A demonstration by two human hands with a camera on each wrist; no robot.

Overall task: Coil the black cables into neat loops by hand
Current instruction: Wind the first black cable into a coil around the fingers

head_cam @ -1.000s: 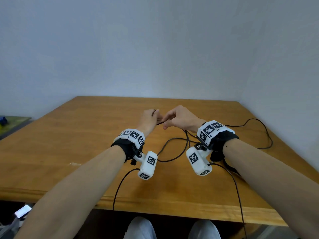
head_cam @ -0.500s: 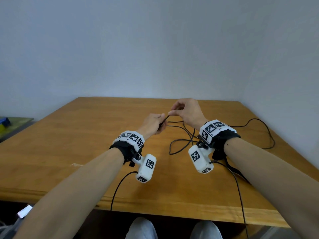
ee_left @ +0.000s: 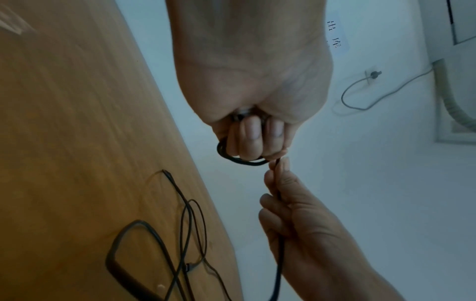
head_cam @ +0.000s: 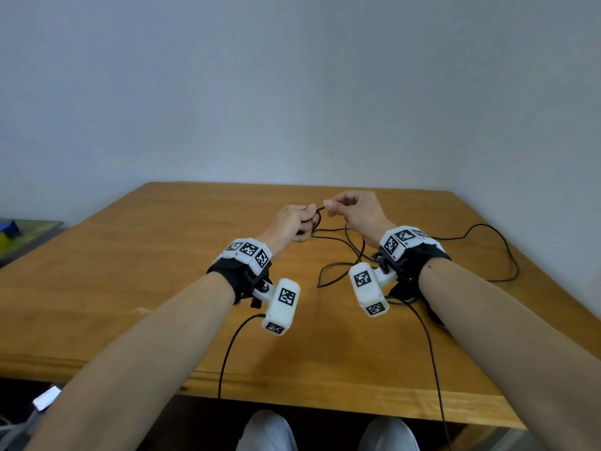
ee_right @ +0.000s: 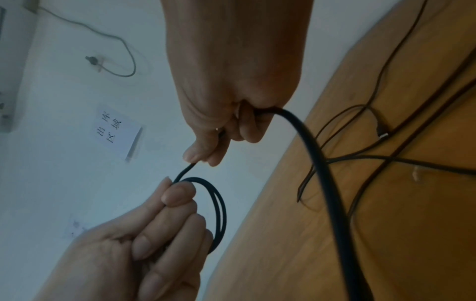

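A small coil of the black cable (ee_right: 219,205) was held above the far middle of the wooden desk (head_cam: 130,275), its two turns gripped in the curled fingers of the left hand (head_cam: 292,222), probably so that the finished loops would not spring apart. The next stretch was pinched between thumb and fingertips of the right hand (head_cam: 353,211), just beside the left, and was evidently being fed over as a further turn. From the right hand the cable trailed down to the desk, where its slack (head_cam: 338,271) lay in loose, crossing curves; a thinner lead with a small plug (ee_right: 382,130) lay among them. Compared with half a second earlier, the right hand had been brought lower and closer to the left, and the slack on the desk had shifted slightly.
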